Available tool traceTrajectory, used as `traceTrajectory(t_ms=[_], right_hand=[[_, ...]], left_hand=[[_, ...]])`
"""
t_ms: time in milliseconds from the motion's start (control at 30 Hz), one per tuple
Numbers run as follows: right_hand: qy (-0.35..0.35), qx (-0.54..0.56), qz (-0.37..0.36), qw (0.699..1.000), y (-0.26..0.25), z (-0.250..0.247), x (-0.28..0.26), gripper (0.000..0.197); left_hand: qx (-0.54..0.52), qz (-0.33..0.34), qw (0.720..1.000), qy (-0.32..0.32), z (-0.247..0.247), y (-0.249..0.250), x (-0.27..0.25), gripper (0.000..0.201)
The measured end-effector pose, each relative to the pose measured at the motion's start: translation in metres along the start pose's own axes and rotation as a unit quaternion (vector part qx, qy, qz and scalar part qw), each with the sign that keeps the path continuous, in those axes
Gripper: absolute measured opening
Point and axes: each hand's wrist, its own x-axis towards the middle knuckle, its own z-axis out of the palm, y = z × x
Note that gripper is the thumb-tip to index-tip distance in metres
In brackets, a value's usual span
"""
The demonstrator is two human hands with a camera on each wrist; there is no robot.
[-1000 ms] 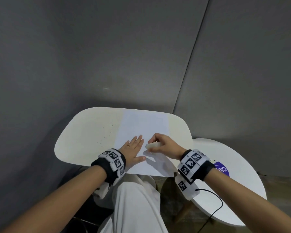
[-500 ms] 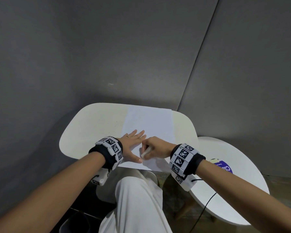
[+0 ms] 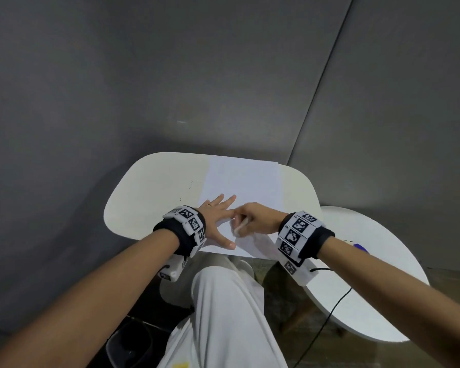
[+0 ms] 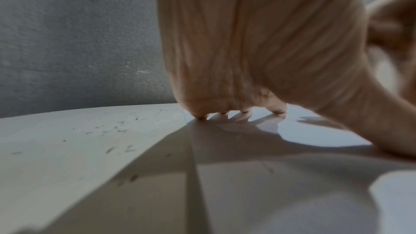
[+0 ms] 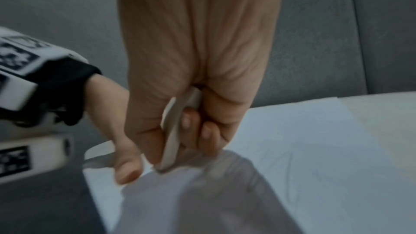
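A white sheet of paper (image 3: 242,181) lies on a small off-white table (image 3: 157,192). My left hand (image 3: 218,216) presses flat on the sheet's near left part, fingers spread and straight. My right hand (image 3: 255,219) sits right beside it, close to the left forefinger, fingers curled round a flat white eraser (image 3: 241,225). In the right wrist view the eraser (image 5: 175,134) sticks out below the thumb, its tip down near the paper (image 5: 315,140), which bears faint pencil lines. In the left wrist view the left fingertips (image 4: 225,113) touch the paper (image 4: 292,184).
Dark specks dot the table (image 4: 67,149) left of the sheet. A lower round white table (image 3: 369,274) stands at the right with a purple-labelled item (image 3: 360,247) and a black cable (image 3: 329,314) over it. Grey walls close behind. My white-trousered leg (image 3: 223,314) is under the table's front edge.
The right hand with the eraser has slid left and nearer, from the sheet's middle to beside the left forefinger. The left hand stays flat on the paper.
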Motion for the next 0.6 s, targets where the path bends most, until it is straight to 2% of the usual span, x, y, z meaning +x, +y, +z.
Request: traceTrajectory(t_ms=[33,67,167,200,300,333,433,467,500,567,600], right_hand=[[-0.040,-0.002,0.001,0.999,-0.0002,0.0010,-0.0021,0.007],[-0.037,-0.007,0.003,0.999,0.0007,0.0005,-0.0022,0.009],[0.084,-0.013,-0.001,0.996,0.0047,-0.0023,0.0006,0.012],[0.081,-0.010,0.000,0.997,0.0050,-0.0012,-0.0005,0.014],[-0.031,-0.016,-0.001,0.999,0.0011,0.0016,-0.0056,0.018],[-0.023,-0.019,0.004,1.000,0.0022,0.0005,-0.0053,0.018],[0.090,-0.014,0.009,0.996,0.0055,-0.0023,-0.0010,0.016],[0.095,-0.013,0.009,0.995,0.0051,-0.0009,-0.0012,0.016],[0.076,-0.017,0.004,0.997,0.0036,0.0005,-0.0026,0.016],[-0.008,-0.026,0.002,1.000,0.0003,0.0021,-0.0072,0.020],[-0.022,-0.028,0.006,0.999,0.0006,0.0004,-0.0072,0.022]], left_hand=[[-0.001,0.001,1.000,0.001,-0.0005,0.0002,-0.0001,0.108],[0.002,0.002,1.000,0.001,-0.0011,0.0004,0.0002,0.106],[0.020,-0.004,1.000,-0.004,-0.0010,0.0006,0.0014,0.108],[0.022,-0.007,1.000,-0.007,0.0000,0.0004,0.0015,0.109],[0.018,-0.010,1.000,-0.006,-0.0005,-0.0004,0.0018,0.110],[0.019,-0.008,1.000,-0.006,-0.0007,-0.0008,0.0019,0.110],[0.024,-0.004,1.000,-0.002,0.0006,-0.0016,0.0022,0.108],[0.023,-0.006,1.000,-0.004,0.0005,-0.0020,0.0023,0.109],[0.023,-0.007,1.000,-0.006,-0.0005,-0.0022,0.0025,0.111],[0.025,-0.008,1.000,-0.008,-0.0007,-0.0024,0.0038,0.113],[0.027,-0.008,1.000,-0.010,-0.0010,-0.0025,0.0038,0.112]])
